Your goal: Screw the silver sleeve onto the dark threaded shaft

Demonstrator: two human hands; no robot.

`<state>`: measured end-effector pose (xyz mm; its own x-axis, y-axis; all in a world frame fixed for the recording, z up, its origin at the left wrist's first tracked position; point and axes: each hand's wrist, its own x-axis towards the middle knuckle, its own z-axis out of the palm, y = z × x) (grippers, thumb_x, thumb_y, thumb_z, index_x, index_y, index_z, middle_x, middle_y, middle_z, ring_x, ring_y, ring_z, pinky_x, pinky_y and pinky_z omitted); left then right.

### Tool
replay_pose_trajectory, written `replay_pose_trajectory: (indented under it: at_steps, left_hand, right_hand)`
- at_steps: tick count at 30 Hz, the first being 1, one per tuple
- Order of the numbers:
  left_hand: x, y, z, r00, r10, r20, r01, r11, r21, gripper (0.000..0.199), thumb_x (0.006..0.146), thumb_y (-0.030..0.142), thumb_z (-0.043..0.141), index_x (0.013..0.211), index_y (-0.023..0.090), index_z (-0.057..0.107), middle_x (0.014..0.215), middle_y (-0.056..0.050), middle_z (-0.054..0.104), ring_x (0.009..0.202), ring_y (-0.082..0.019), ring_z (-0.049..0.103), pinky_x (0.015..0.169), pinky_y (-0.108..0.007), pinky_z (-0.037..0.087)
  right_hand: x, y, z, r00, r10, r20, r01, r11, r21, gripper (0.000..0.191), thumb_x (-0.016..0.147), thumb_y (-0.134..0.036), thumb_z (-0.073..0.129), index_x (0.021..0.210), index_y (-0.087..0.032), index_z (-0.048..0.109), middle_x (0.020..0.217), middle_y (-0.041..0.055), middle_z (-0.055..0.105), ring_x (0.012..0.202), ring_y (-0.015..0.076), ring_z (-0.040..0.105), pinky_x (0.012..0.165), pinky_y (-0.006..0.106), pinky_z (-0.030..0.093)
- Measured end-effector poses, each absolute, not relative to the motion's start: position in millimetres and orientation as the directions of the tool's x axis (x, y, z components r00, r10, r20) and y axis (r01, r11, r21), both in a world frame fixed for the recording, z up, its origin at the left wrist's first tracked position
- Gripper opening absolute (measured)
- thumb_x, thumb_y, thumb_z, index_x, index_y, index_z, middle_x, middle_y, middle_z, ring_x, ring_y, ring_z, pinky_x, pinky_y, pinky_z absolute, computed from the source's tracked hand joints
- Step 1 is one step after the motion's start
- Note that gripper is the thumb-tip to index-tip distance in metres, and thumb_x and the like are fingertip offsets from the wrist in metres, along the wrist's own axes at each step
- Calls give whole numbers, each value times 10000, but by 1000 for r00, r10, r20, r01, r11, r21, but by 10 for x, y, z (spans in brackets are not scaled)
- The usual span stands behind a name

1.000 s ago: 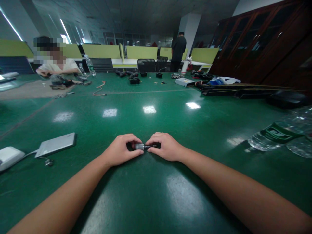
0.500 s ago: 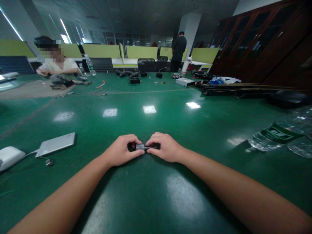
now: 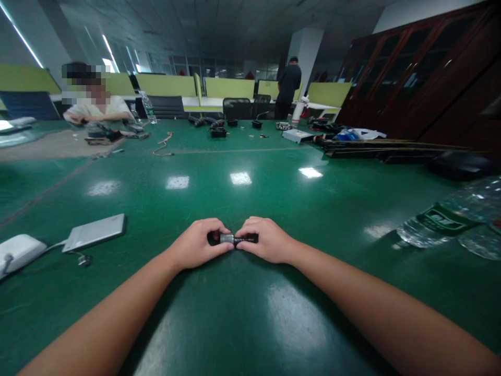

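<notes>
Silvery cylinder (image 3: 227,238): near centre
Left hand (image 3: 199,244): fingers clamping cylinder
Dark rod (image 3: 237,241): at cylinder's right
Right hand (image 3: 271,241): fingers clamping rod

One head-worn camera looks forward and down from near the glossy green tabletop (image 3: 250,201) toward rectangular yellow-green partitions (image 3: 229,87).

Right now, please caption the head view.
Left hand holds a silvery cylinder, right hand a dark rod, over green tabletop.

Bare hands (image 3: 194,244) & forearms (image 3: 352,290) (L/R alike)
</notes>
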<state>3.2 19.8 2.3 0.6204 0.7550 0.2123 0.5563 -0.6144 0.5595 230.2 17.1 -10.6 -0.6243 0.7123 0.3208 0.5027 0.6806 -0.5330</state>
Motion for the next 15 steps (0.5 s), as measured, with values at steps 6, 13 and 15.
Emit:
replay_pose_trajectory:
  at_steps: [6,13,15]
  left_hand:
    - [33,181,35,619,755,218,557,-618,555,206,820,341,701,936,172,695,824,-28,666,757,-167,621,705,-269,457]
    - [21,171,32,626,743,236,554,-637,536,193,816,336,704,916,172,693,820,-24,669,753,-161,621,697,-263,456]
    - [20,170,31,626,742,240,552,-639,536,192,817,337,702,917,173,691,825,-25,673,758,-163,624,700,-265,459]
  right_hand:
    - [2310,171,-94,-635,703,320,492,688,-534,132,818,-206,713,940,-167,745,829,47,712,804,173,607,744,288,453]
    - [2320,171,-81,-648,688,326,476,700,-532,119,814,-193,709,928,-175,741,821,41,711,789,170,608,742,289,449]
    - [2323,176,-85,-651,684,329,475,705,-526,123,813,-192,709,931,-173,740,822,43,711,787,170,608,744,293,450]
